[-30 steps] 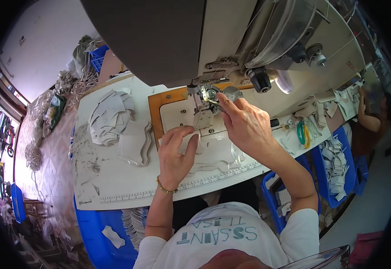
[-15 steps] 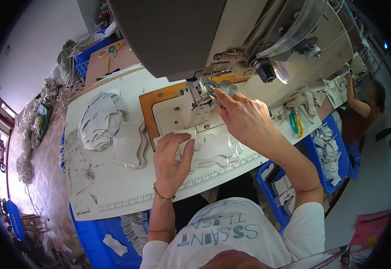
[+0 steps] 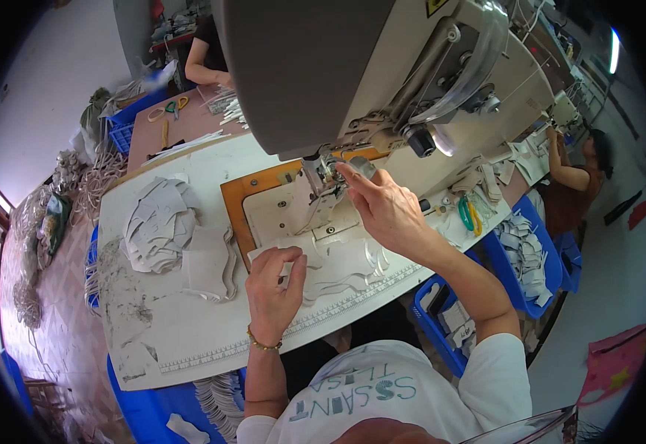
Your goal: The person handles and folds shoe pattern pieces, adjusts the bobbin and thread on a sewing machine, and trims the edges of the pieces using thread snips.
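My right hand (image 3: 388, 211) reaches to the needle area of a sewing machine (image 3: 323, 174). Its index finger is stretched out, touching or very near the metal parts beside the needle. No object shows in it, and part of its underside is hidden. My left hand (image 3: 273, 285) rests on the table with fingers bent and a gap between thumb and index finger. Beneath and beside those fingers lie white cut fabric pieces (image 3: 330, 265), near the front of the machine's metal plate (image 3: 262, 211). Left of this hand sits a small stack of white pieces with wavy edges (image 3: 206, 270).
A larger heap of white pieces (image 3: 159, 222) lies on the left of the table. Yellow and green snips (image 3: 469, 216) lie to the right. Blue bins (image 3: 524, 255) hold more pieces. A co-worker (image 3: 571, 181) sits at right; another person's arm (image 3: 203, 65) shows at the back.
The view has shifted, bringing another person's arm in at the back. My right index finger has straightened at the needle area. My left hand stays by the fabric, its thumb nearer the index finger.
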### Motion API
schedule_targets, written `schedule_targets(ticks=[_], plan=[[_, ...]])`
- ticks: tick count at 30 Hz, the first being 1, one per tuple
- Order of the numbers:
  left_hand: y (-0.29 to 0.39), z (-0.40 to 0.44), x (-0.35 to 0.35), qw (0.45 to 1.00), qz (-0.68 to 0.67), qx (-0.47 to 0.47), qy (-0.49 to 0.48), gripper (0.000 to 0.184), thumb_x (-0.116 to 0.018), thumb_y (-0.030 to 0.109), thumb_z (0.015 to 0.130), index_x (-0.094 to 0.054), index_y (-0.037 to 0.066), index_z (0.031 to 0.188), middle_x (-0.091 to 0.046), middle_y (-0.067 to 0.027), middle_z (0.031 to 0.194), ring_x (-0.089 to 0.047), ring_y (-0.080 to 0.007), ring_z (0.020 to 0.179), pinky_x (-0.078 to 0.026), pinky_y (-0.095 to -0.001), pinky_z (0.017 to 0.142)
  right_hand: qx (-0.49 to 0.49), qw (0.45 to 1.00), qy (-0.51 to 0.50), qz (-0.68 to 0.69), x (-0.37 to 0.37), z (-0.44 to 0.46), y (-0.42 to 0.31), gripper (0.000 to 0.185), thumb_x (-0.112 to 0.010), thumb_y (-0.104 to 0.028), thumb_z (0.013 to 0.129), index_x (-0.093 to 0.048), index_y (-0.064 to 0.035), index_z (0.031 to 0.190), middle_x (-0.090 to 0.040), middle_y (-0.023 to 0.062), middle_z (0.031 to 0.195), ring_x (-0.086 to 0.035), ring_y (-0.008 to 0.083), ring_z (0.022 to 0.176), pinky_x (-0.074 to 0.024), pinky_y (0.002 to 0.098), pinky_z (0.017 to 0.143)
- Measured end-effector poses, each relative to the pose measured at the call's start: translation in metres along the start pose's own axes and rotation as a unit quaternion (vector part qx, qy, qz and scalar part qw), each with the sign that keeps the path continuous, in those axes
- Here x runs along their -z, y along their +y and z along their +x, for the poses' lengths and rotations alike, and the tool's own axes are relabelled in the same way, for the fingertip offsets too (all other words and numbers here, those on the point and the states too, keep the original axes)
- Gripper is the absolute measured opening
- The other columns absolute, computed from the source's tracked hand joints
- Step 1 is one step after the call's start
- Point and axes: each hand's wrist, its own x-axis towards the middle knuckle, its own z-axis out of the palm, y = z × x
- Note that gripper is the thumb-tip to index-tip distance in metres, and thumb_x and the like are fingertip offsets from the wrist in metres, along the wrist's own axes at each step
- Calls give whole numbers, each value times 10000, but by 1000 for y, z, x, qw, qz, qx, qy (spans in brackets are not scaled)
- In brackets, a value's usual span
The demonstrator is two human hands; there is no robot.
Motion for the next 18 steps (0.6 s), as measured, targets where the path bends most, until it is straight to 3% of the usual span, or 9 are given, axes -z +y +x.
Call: schedule_targets(ticks=[2, 4, 7, 10, 12, 13, 15, 16, 18], plan=[[-1, 0, -1, 1000, -3, 13, -3, 95, -651, 62, 731, -606, 39, 812, -619, -89, 787, -576, -255, 778, -452, -322, 675, -39, 999, 11, -36, -4, 4, 7, 405, -465, -197, 880, -412, -214, 1280, -496, 152, 779, -549, 308, 570, -444, 406, 537], [-2, -1, -2, 1000, -1, 7, 1, 94, -650, 70, 735, -606, 35, 811, -619, -96, 787, -577, -248, 759, -455, -317, 658, -29, 999, 36, -23, -8, 13, 18, 328, -471, -186, 873, -475, -176, 1202, -507, 172, 792, -548, 337, 573, -444, 410, 514], [-1, -1, -3, 1000, -1, 10, 0, 95, -647, 80, 742, -608, 34, 814, -620, -92, 786, -580, -240, 749, -458, -313, 660, 23, 994, 103, -16, -20, 30, 43, 153, -489, -164, 852, -520, -81, 977, -552, 199, 690, -546, 367, 586, -449, 424, 508], [4, 0, -2, 1000, 1, 23, -11, 98, -646, 81, 744, -610, 31, 820, -622, -91, 783, -584, -234, 738, -462, -308, 653, 23, 986, 164, 8, -32, 45, 58, 201, -500, -181, 855, -547, -10, 762, -534, 161, 573, -533, 358, 524, -434, 412, 481], [6, 3, -2, 999, 9, 31, -7, 97, -644, 77, 746, -609, 28, 821, -622, -90, 780, -587, -228, 735, -464, -304, 654, 9, 986, 159, 42, -28, 40, 56, 182, -519, -166, 852, -545, -7, 767, -512, 163, 546, -511, 355, 513, -423, 388, 484], [7, 5, -1, 999, 9, 33, -8, 95, -642, 74, 747, -609, 26, 822, -622, -89, 777, -590, -222, 732, -465, -299, 655, 57, 980, 173, 74, -29, 34, 60, 118, -530, -94, 817, -546, -80, 933, -531, 167, 708, -559, 311, 593, -448, 395, 503], [8, 11, 2, 999, 27, 39, 2, 94, -639, 70, 750, -608, 23, 825, -623, -85, 776, -591, -209, 725, -464, -293, 654, 132, 956, 220, 144, -22, 13, 53, 294, -535, -66, 817, -535, -125, 1105, -496, 130, 708, -528, 272, 564, -430, 370, 492], [9, 14, 2, 999, 36, 39, 9, 93, -636, 66, 753, -607, 20, 828, -624, -81, 776, -592, -197, 718, -462, -287, 654, 154, 951, 194, 183, -19, -2, 49, 447, -542, -34, 804, -485, -167, 1227, -462, 97, 704, -500, 231, 554, -412, 343, 478], [7, 22, -2, 998, 13, 64, 20, 93, -633, 66, 758, -607, 17, 832, -625, -76, 778, -593, -182, 719, -461, -278, 659, 191, 965, 128, 126, -29, -36, 49, 530, -566, -23, 766, -480, -222, 1250, -451, 79, 719, -498, 199, 535, -430, 319, 464]])
